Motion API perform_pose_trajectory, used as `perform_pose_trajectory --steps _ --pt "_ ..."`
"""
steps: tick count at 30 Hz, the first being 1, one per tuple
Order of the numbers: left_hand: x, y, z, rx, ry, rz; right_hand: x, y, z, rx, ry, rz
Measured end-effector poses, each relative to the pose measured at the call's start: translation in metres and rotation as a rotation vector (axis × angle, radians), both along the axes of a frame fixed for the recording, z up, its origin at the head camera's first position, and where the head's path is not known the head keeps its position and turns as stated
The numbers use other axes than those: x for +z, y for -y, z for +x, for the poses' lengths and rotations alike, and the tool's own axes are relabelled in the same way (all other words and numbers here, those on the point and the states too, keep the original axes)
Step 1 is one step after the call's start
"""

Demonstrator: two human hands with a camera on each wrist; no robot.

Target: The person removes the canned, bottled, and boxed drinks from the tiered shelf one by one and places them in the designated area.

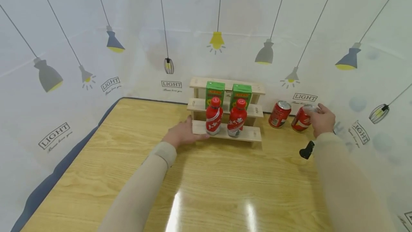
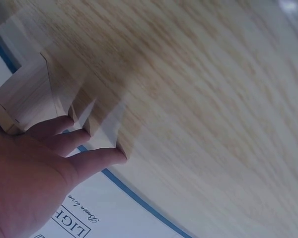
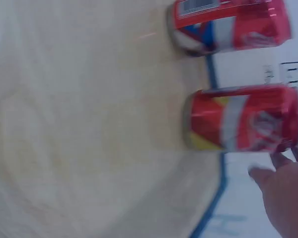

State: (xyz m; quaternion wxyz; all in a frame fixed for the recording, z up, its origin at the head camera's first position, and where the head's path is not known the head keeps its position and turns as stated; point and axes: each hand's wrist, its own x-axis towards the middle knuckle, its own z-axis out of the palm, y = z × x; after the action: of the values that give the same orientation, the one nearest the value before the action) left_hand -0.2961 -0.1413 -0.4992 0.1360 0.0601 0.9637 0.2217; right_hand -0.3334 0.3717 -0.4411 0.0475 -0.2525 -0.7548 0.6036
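1. Walls with lamp pictures stand behind a wood table.
2. Rack with three steps sits near the back of the table. The left hand touches its left end, the thumb by the front of the low step.
3. Two red cans stand to the right of the rack. The right hand is at the top of the right can; the left can is just beside it.
4. Two red bottles stand on the low step, and two green boxes on the middle one.
5. Only the left wrist view shows three left fingers straight and spread wide. The right wrist view shows one right finger off the right can, but I cannot tell if the hand grips it.
6. Blue edge runs close behind the cans. Wide wood lies in front of the rack and to its left.
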Motion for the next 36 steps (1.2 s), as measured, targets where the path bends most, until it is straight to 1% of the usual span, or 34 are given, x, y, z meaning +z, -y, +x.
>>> perform_pose_trajectory --steps 3,7,9,12,14,17,19,22,27,31,36 --pt "-0.001 0.000 0.000 0.001 -0.001 -0.007 0.018 0.003 -0.006 0.018 -0.063 0.029" --pt "-0.001 0.001 0.000 0.002 -0.005 -0.015 0.053 0.022 -0.012 0.059 -0.178 0.057" --pt "0.000 0.001 0.000 0.003 -0.005 -0.013 0.072 0.034 -0.015 0.088 -0.219 0.040" --pt "0.000 0.002 0.001 0.006 -0.003 -0.014 0.093 0.056 -0.022 0.144 -0.263 -0.022" --pt "0.000 0.002 0.001 0.007 -0.002 -0.015 0.104 0.072 -0.025 0.187 -0.276 -0.069" --pt "0.000 0.001 0.000 0.007 -0.004 -0.015 0.114 0.098 -0.026 0.263 -0.278 -0.093" --pt "0.000 0.001 0.000 0.004 -0.003 -0.016 0.118 0.115 -0.024 0.317 -0.267 -0.091" --pt "0.000 0.001 0.000 0.003 0.001 -0.020 0.119 0.138 -0.019 0.406 -0.256 -0.078" --pt "0.002 0.001 0.001 0.002 0.002 -0.022 0.112 0.167 -0.008 0.523 -0.239 -0.066" --pt "0.002 0.000 0.000 0.000 -0.003 -0.021 0.101 0.184 -0.003 0.576 -0.213 -0.069" --pt "0.001 -0.001 0.001 0.002 0.000 -0.019 0.087 0.198 0.000 0.588 -0.168 -0.063"
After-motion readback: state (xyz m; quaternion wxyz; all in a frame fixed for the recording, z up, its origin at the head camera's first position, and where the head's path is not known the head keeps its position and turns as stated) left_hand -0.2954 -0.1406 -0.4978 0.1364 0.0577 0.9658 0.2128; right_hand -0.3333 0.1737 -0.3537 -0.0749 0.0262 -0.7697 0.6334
